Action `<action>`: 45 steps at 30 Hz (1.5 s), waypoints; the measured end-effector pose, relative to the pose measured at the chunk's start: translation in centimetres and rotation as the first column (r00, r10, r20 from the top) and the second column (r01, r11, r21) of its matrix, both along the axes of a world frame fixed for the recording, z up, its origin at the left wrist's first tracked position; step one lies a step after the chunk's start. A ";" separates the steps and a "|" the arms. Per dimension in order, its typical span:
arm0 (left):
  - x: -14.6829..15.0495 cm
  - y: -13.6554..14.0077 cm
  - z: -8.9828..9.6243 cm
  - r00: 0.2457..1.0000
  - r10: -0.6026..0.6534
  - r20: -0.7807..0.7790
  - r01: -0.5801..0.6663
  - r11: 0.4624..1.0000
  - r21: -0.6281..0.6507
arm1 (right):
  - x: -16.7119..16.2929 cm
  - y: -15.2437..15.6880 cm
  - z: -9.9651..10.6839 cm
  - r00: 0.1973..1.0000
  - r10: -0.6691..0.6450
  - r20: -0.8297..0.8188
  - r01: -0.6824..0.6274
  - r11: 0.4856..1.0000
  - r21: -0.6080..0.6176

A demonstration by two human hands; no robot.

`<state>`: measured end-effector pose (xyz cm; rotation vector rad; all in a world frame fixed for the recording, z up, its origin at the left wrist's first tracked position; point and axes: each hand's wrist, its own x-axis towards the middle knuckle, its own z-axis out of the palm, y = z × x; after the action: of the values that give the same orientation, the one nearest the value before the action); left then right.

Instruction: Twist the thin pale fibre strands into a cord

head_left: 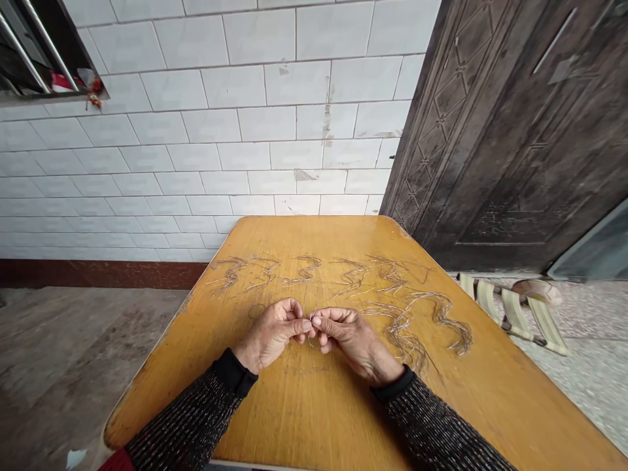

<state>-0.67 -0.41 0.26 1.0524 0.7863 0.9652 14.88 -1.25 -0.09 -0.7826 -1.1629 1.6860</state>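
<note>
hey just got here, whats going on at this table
A person sits or stands at a wooden table, working with both bare hands. The left hand and right hand meet near the middle, pinching a thin strand between their fingertips. Beyond them lies a loose row of wavy strand bunches, and more wavy strands lie beside the right hand.

We've got a thin strand [312,316] pinched between left grip [275,329] and right grip [349,333], above the counter [275,412]; material unclear. Five wavy bunches [391,273] of similar strands lie in a row across the far part, ends splayed. Larger wavy bunches [449,320] lie loose on the right.
</note>
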 end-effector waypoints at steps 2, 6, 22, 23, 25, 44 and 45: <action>0.0 0.1 -0.2 0.999 -0.029 0.036 0.030 0.999 -0.022 | 0.0 0.0 0.0 1.000 0.013 -0.014 -0.013 1.000 0.006; -0.2 0.2 -0.3 0.997 -0.063 0.033 0.065 0.996 -0.056 | 0.0 -0.2 0.4 0.999 -0.001 0.044 -0.002 0.998 0.069; -0.4 0.3 -0.4 0.993 -0.103 -0.055 0.100 0.994 -0.049 | 0.3 -0.6 0.9 0.965 0.028 0.262 -0.101 0.958 0.268; -0.4 0.3 -0.4 0.994 -0.100 -0.052 0.098 0.994 -0.048 | 0.3 -0.6 1.0 0.968 0.023 0.251 -0.085 0.967 0.242; -0.4 0.2 -0.4 0.993 -0.101 -0.053 0.099 0.994 -0.043 | 0.2 -0.6 1.0 0.976 0.012 0.219 -0.053 0.982 0.183; -2.4 0.6 1.6 0.954 -0.124 -0.274 0.149 0.986 0.074 | 0.3 0.1 -0.3 0.948 -0.024 0.319 -0.041 0.979 0.198; -2.8 0.7 2.0 0.957 -0.147 -0.249 0.173 0.981 0.088 | 0.5 0.1 -0.4 0.938 0.001 0.347 -0.077 0.976 0.206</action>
<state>-3.50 0.28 2.29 1.3263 0.8394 0.7565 15.37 -1.13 -0.50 -0.9459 -1.5851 1.4550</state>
